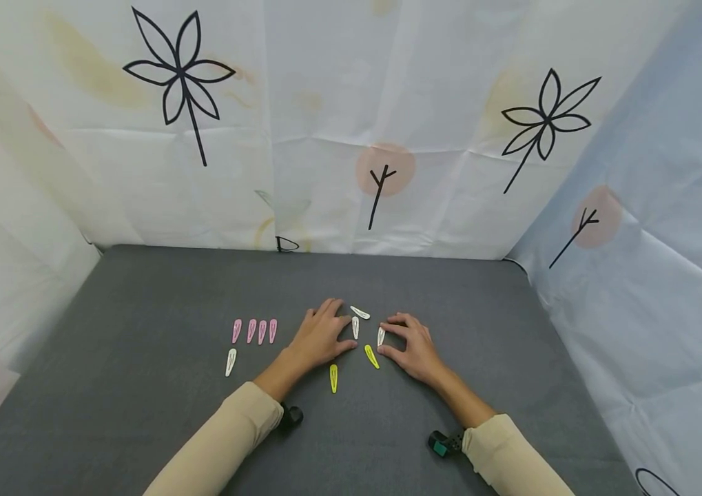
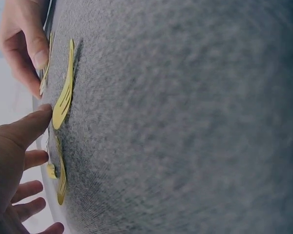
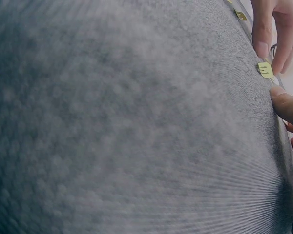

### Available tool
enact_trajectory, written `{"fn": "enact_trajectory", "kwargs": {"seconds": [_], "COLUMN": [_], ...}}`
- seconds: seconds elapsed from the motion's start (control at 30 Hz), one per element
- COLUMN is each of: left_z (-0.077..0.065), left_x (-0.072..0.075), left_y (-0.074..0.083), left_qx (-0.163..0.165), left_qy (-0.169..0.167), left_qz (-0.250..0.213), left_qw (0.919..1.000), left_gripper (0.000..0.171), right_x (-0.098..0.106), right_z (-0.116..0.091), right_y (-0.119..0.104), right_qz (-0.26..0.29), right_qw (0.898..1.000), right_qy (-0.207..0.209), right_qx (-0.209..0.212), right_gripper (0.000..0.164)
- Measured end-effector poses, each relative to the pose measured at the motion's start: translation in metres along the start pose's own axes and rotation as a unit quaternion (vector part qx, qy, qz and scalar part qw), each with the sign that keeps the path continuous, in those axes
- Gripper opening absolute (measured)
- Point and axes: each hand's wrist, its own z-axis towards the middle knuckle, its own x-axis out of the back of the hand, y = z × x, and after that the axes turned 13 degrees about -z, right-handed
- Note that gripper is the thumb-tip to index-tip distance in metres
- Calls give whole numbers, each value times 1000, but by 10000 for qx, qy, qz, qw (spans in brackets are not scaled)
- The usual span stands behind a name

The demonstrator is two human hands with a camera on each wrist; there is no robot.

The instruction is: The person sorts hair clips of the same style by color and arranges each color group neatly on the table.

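Note:
In the head view, a white hair clip [image 1: 381, 336] sits between the thumb and forefinger of my right hand [image 1: 415, 346], which pinch it by its ends at the tabletop. My left hand [image 1: 321, 335] is spread low over the table, thumb and forefinger apart, their tips beside a second white hair clip [image 1: 355, 327]. Just above that one, another white hair clip [image 1: 359, 312] lies slanted. A yellow hair clip [image 1: 372, 356] rests between the two hands. Close to the left wrist lies another yellow hair clip [image 1: 334, 379].
Left of my left hand, several pink hair clips [image 1: 251, 331] stand in a row. Below the row's left end is one more white hair clip [image 1: 231, 362]. Everything lies on a dark grey table [image 1: 158, 413], with patterned white sheets [image 1: 326, 103] hanging around it.

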Motion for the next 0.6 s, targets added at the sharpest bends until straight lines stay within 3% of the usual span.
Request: {"fn": "enact_trajectory", "kwargs": {"seconds": [0.3,0.6], "left_z": [10,13], "left_x": [0,1], "left_y": [-8,-11], "left_qx": [-288,-426], "left_qy": [-31,-23], "left_qz": [9,-270], "left_qw": [9996,9987], "left_gripper": [56,52], "right_x": [-1,-1], "right_z": [-1,-1], "right_y": [-1,-1], "right_qz": [-69,3], "right_qw": [10000,10000], "right_qy": [3,-88], "right_qx": [51,-10], "right_gripper": [47,48]}}
